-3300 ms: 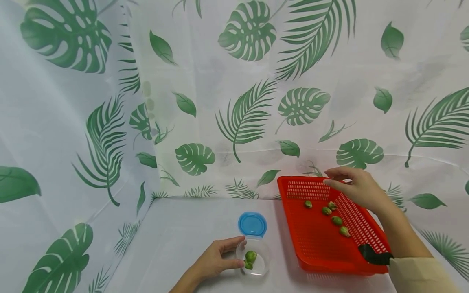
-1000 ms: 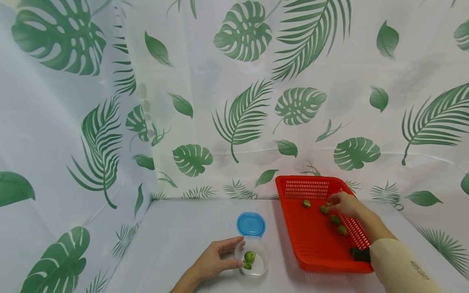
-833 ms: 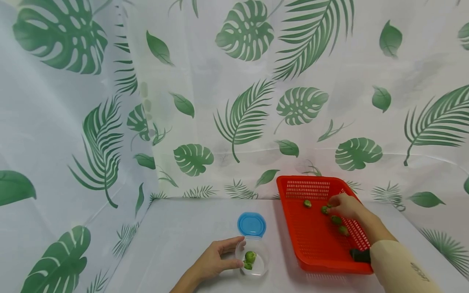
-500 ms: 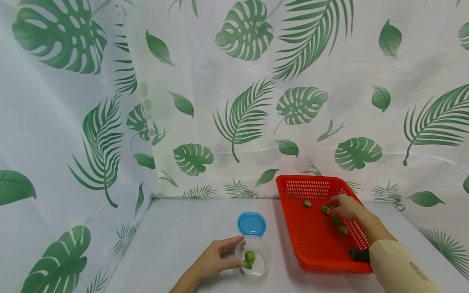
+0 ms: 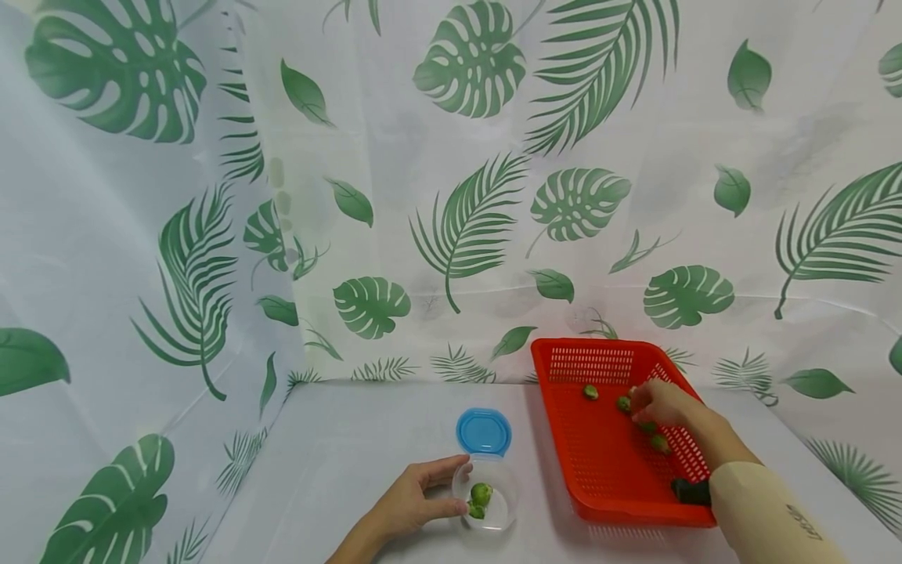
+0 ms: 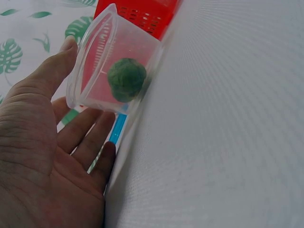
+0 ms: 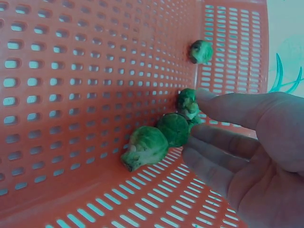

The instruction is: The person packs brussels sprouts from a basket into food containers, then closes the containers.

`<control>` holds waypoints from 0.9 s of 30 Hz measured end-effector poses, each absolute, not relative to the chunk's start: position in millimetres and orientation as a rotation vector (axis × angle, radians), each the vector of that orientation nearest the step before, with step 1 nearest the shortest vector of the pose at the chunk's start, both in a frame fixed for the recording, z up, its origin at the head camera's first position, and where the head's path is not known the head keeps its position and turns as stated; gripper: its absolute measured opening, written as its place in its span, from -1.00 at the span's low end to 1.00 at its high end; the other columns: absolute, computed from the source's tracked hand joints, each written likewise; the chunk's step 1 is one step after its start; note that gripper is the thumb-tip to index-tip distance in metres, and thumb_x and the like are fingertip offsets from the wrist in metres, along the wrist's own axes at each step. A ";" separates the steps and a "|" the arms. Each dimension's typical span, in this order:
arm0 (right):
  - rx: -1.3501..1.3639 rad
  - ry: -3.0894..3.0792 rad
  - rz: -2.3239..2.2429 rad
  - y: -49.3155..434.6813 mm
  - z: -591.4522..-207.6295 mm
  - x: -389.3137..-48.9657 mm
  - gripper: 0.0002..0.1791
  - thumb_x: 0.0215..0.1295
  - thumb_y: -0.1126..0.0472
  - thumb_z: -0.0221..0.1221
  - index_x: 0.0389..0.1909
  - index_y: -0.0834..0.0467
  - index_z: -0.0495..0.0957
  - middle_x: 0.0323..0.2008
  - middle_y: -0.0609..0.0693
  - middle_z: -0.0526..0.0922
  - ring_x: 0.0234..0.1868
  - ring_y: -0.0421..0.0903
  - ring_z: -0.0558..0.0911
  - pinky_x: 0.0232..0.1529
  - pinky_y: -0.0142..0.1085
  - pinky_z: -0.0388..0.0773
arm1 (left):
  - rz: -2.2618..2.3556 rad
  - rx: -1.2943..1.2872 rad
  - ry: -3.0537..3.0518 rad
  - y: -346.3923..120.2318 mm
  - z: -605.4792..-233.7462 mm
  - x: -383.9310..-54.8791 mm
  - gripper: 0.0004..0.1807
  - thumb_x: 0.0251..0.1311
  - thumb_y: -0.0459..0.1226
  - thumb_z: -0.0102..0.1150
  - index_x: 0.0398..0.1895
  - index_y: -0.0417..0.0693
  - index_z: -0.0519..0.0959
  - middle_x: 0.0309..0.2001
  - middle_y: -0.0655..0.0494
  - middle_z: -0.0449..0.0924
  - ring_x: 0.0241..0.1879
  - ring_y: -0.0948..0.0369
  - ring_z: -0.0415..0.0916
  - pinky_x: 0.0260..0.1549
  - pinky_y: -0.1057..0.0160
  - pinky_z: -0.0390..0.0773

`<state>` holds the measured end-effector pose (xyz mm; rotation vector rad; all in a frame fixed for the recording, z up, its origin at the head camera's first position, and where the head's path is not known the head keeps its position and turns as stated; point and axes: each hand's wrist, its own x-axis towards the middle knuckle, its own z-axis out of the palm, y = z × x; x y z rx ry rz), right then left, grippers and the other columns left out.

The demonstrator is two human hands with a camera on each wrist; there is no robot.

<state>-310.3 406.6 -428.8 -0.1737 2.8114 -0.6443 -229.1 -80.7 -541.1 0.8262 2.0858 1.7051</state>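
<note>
My left hand (image 5: 416,501) holds a small clear plastic container (image 5: 503,501) by its side, thumb and fingers on either side of the rim. Two Brussels sprouts (image 5: 481,493) lie in it, and its blue lid (image 5: 483,432) is folded back flat behind. Inside the red basket (image 5: 599,462), my right hand (image 5: 665,403) reaches down among several sprouts, thumb and fingers spread apart. In the right wrist view, the thumb tip is right at one Brussels sprout (image 7: 187,100); the fingertips overlap a darker sprout (image 7: 173,129). A paler sprout (image 7: 147,147) lies nearer.
One sprout (image 5: 590,392) sits apart near the basket's back wall. The basket's perforated sides stand up around the right hand. A leaf-printed sheet (image 5: 451,196) hangs behind the white table (image 5: 352,439). A black band (image 5: 690,492) is at the right sleeve.
From above the basket's right rim, my right hand has come down among the sprouts, with a slight shift in the last half second. The left hand has stayed at the container.
</note>
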 end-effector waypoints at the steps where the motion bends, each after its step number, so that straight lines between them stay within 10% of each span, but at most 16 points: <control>1: -0.170 2.803 -0.644 406.7 -429.3 -310.4 -0.61 0.29 0.24 0.41 0.05 0.37 0.64 -0.13 0.16 0.73 -0.18 0.00 0.63 0.00 0.05 0.70 | 1.705 0.827 2.085 -80.7 -541.0 -229.1 -0.35 0.34 -0.15 0.40 0.48 0.20 0.46 0.43 -0.01 0.51 0.39 0.22 0.50 0.31 0.40 0.47; 27: -0.213 2.762 -0.629 406.1 -432.8 -309.9 -0.66 0.25 0.29 0.42 0.03 0.30 0.72 -0.15 0.05 0.75 -0.13 -0.02 0.62 0.05 0.10 0.69 | 1.703 0.801 2.088 -81.5 -536.1 -226.1 -0.32 0.33 -0.17 0.41 0.49 0.01 0.45 0.43 -0.03 0.51 0.38 0.22 0.50 0.34 0.36 0.47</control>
